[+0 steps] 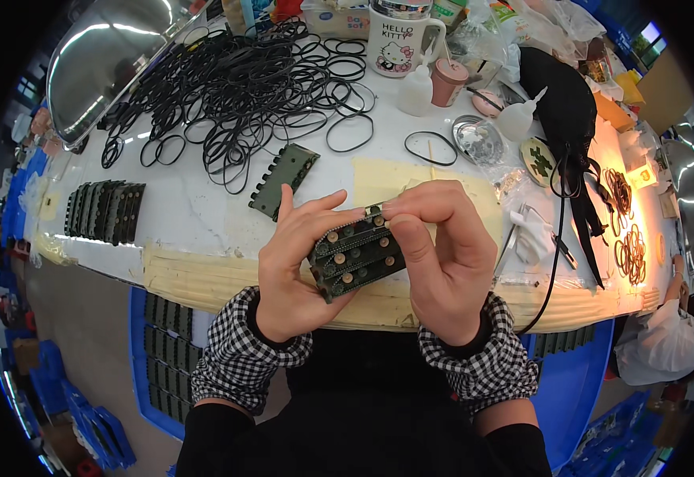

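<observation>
My left hand (293, 266) is closed round a dark green plastic part (356, 259), holding it tilted over the table's near edge. Rows of brass-coloured discs show on its face. At its upper right corner, my right hand (448, 266) pinches with thumb and forefinger; whether a small piece sits between those fingertips I cannot tell. Just beyond my left fingers lies a similar green part (285, 180) with a toothed edge. A row of several more such parts (105, 211) stands at the table's left.
A heap of black rubber rings (236, 95) spreads across the far left, with one loose ring (431, 149) nearer the middle. White squeeze bottles (416, 91), a mug (395, 44) and a black cloth bag (558, 103) stand behind. Blue trays (142, 374) of green parts sit below the table.
</observation>
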`<state>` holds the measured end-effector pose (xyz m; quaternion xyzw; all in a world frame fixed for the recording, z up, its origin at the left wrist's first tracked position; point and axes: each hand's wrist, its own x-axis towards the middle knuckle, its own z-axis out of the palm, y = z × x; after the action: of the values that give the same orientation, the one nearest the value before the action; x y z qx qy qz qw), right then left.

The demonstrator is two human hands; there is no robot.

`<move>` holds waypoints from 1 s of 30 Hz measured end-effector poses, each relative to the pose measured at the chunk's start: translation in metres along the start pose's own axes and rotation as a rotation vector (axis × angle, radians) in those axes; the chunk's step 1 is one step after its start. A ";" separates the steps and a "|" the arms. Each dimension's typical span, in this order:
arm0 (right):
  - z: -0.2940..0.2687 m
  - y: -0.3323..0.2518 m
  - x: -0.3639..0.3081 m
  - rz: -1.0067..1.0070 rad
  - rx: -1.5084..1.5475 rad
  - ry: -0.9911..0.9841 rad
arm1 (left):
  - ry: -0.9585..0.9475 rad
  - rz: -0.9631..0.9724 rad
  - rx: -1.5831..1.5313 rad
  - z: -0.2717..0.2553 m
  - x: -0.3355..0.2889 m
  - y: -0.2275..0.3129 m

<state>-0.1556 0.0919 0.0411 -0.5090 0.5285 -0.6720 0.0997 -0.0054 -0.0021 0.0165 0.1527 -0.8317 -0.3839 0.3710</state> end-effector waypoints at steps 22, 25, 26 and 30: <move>-0.032 0.011 0.002 -0.120 -0.357 0.235 | 0.014 0.007 0.020 -0.001 -0.001 -0.002; -0.050 0.013 0.007 -0.246 -0.761 0.193 | 0.025 -0.001 0.024 -0.001 -0.002 -0.002; -0.053 0.014 0.007 -0.245 -0.846 0.140 | 0.026 0.002 0.029 -0.002 -0.001 -0.003; -0.055 0.012 0.005 -0.248 -0.957 0.088 | 0.023 -0.016 0.035 -0.001 -0.001 -0.003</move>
<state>-0.2060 0.1171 0.0385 -0.5280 0.7170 -0.3817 -0.2480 -0.0044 -0.0038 0.0141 0.1701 -0.8326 -0.3705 0.3750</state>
